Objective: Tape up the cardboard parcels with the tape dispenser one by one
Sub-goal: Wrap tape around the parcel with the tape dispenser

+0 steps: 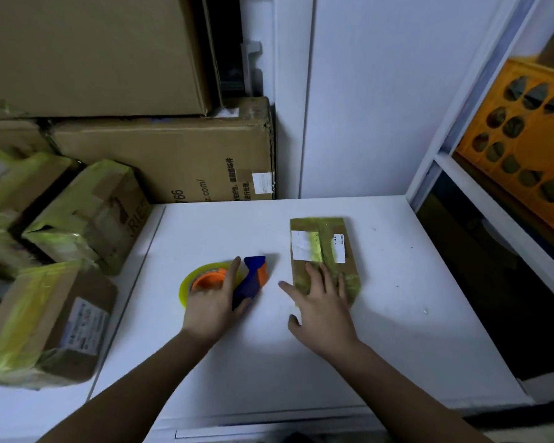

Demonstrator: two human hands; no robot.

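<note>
Landmark: the flat cardboard parcel (323,257) lying on the white table (413,282); everything below is placed from it.
Parcel: already crossed with yellow-green tape and bearing white labels; its long axis runs away from me, near end toward my body.
My right hand (322,310): fingers spread and straight, laid flat on the parcel's near end, pressing and not gripping; my thumb is off the parcel on the table.
Tape dispenser (237,279): left of the parcel, near but apart from it, lying on its side; its yellow tape roll (186,282) faces away from the parcel and its blue blade end points toward it.
My left hand (213,302): resting on top of the dispenser, fingers extended over the orange hub, not yet closed round the handle as far as I can see.
Key relation: the dispenser is under my left hand, the parcel under my right, so I judge left lifts, right steadies.
Taped parcels (87,215): stacked further left of the dispenser, off the table edge.
Risk: the tape may snag before I get a proper hold.
</note>
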